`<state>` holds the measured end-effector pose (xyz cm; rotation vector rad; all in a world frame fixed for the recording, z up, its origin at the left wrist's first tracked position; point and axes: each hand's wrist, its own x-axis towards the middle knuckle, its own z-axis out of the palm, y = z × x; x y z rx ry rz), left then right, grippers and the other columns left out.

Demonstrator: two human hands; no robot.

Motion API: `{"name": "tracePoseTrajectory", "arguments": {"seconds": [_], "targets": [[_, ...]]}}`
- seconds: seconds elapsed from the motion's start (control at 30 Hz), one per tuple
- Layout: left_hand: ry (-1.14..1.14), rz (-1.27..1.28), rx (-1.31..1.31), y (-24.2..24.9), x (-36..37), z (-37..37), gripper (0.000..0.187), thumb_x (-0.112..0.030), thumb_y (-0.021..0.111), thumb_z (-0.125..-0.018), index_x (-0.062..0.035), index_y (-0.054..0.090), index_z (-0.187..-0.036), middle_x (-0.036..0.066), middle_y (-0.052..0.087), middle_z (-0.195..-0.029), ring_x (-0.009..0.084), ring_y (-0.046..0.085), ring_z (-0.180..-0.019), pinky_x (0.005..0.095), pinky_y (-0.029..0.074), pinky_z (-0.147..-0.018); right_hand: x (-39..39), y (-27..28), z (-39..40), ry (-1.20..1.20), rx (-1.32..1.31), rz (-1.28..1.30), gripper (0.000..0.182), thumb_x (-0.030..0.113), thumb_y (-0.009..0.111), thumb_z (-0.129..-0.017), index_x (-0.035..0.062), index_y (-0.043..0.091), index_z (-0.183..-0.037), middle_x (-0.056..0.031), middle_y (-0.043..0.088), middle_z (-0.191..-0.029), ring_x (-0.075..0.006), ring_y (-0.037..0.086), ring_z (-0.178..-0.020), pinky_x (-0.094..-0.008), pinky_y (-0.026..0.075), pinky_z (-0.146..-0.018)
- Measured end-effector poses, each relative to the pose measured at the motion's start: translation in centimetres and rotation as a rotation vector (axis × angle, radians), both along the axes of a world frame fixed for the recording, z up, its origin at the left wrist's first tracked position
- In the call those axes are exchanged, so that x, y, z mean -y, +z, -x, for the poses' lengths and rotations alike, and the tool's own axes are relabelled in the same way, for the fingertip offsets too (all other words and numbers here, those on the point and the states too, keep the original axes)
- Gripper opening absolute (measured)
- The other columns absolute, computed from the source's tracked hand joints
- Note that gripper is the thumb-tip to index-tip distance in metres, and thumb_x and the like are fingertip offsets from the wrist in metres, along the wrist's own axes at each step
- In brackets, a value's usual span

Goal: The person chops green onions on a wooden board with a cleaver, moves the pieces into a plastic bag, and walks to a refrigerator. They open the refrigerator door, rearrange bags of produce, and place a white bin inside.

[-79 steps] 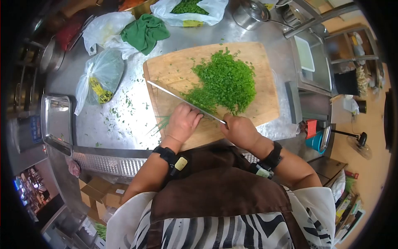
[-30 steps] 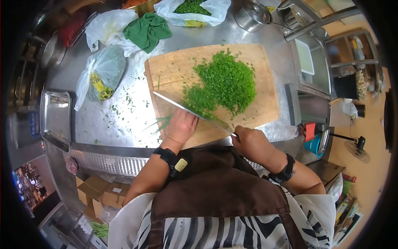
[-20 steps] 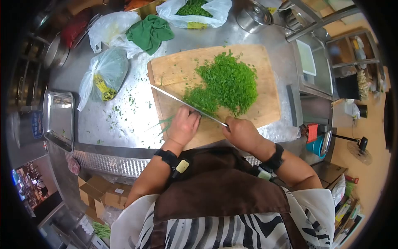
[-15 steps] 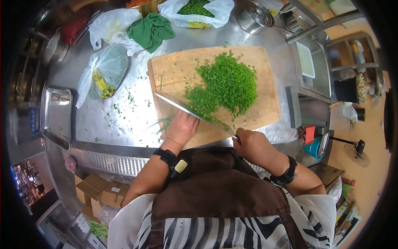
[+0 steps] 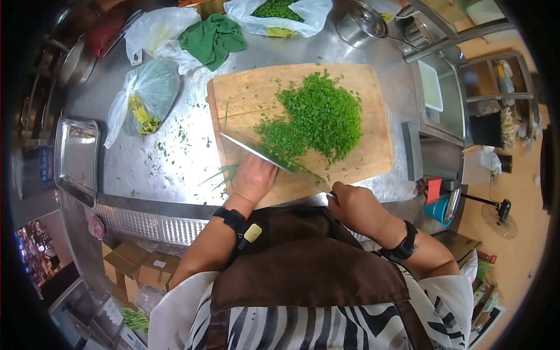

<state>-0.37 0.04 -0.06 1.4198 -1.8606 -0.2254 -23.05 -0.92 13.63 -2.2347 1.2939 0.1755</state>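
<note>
My right hand [image 5: 357, 205] is closed round the handle of a kitchen knife [image 5: 252, 150], whose blade slants across the lower part of the wooden cutting board [image 5: 248, 87]. Close against the blade's near side, my left hand [image 5: 253, 179] presses down with fingers curled on a bunch of scallions. Thin scallion leaves [image 5: 225, 172] stick out to its left, past the board's edge; the rest is hidden under the hand. Beyond the blade lies a large heap of chopped scallions [image 5: 329, 119], with finer bits along the knife.
A tied plastic bag [image 5: 154, 87] and a metal tray [image 5: 77, 157] are at left. Behind the board are a green cloth [image 5: 213, 41], an open bag of chopped greens [image 5: 315, 17] and a lidded pot [image 5: 357, 26]. Green scraps dot the steel counter [image 5: 186, 116].
The knife blade and my left hand have shifted very slightly. A few more cut bits lie at the left of the heap. The view has moved a little.
</note>
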Motion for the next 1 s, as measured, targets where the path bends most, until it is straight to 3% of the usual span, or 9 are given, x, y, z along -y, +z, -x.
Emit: {"name": "tracePoseTrajectory", "arguments": {"seconds": [0.1, 0.2, 0.47, 0.63, 0.7, 1.0], "targets": [[-0.003, -0.027, -0.033, -0.8, 0.0, -0.1, 0.022, -0.006, 0.072, -0.070, -0.0021, 0.065, -0.091, 0.015, 0.060, -0.093, 0.0337, 0.059, -0.085, 0.0407, 0.050, -0.070, 0.8, -3.5, -0.5, 0.003, 0.058, 0.010, 0.020, 0.020, 0.059, -0.085, 0.0008, 0.054, -0.083, -0.0211, 0.063, -0.069, -0.0390, 0.063, -0.065, -0.0458, 0.052, -0.060], [-0.015, 0.011, -0.045, -0.3, -0.1, 0.0, 0.019, -0.006, 0.072, -0.071, -0.0027, 0.063, -0.088, 0.013, 0.057, -0.086, 0.0321, 0.057, -0.081, 0.0390, 0.050, -0.069, 2.1, -4.8, -2.1, 0.009, 0.085, 0.034, 0.020, 0.020, 0.059, -0.085, 0.0006, 0.054, -0.084, -0.0217, 0.064, -0.072, -0.0391, 0.064, -0.066, -0.0458, 0.052, -0.062], [-0.004, -0.053, -0.037, -0.5, -0.6, -0.2, 0.022, -0.005, 0.072, -0.071, -0.0022, 0.064, -0.091, 0.015, 0.058, -0.092, 0.0335, 0.058, -0.084, 0.0390, 0.050, -0.070, 0.0, 0.2, -0.2, 0.018, -0.036, -0.012, 0.022, 0.021, 0.059, -0.085, -0.0003, 0.054, -0.084, -0.0215, 0.064, -0.071, -0.0382, 0.064, -0.067, -0.0461, 0.052, -0.061], [-0.018, -0.054, -0.034, -0.8, -0.7, -0.2, 0.023, -0.003, 0.071, -0.069, -0.0029, 0.066, -0.092, 0.015, 0.061, -0.094, 0.0332, 0.060, -0.085, 0.0385, 0.051, -0.071, 1.0, -3.8, -1.6, 0.014, 0.033, 0.014, 0.021, 0.021, 0.059, -0.085, -0.0003, 0.055, -0.085, -0.0215, 0.064, -0.071, -0.0383, 0.064, -0.067, -0.0461, 0.052, -0.062], [-0.004, 0.050, -0.015, -0.6, -0.4, -0.3, 0.015, -0.005, 0.070, -0.070, -0.0039, 0.066, -0.084, 0.010, 0.060, -0.085, 0.0290, 0.058, -0.080, 0.0371, 0.050, -0.067, 1.7, -4.4, -2.3, 0.017, 0.088, 0.040, 0.022, 0.021, 0.059, -0.085, -0.0004, 0.055, -0.085, -0.0215, 0.064, -0.072, -0.0384, 0.064, -0.067, -0.0460, 0.052, -0.062], [0.011, -0.015, 0.008, -0.8, -0.8, -0.4, 0.015, -0.004, 0.071, -0.070, -0.0041, 0.066, -0.083, 0.011, 0.059, -0.086, 0.0300, 0.058, -0.079, 0.0381, 0.050, -0.066, -0.5, -0.3, -0.2, 0.024, -0.010, 0.017, 0.022, 0.020, 0.060, -0.084, 0.0000, 0.053, -0.081, -0.0212, 0.063, -0.070, -0.0387, 0.063, -0.064, -0.0460, 0.052, -0.060]]}}
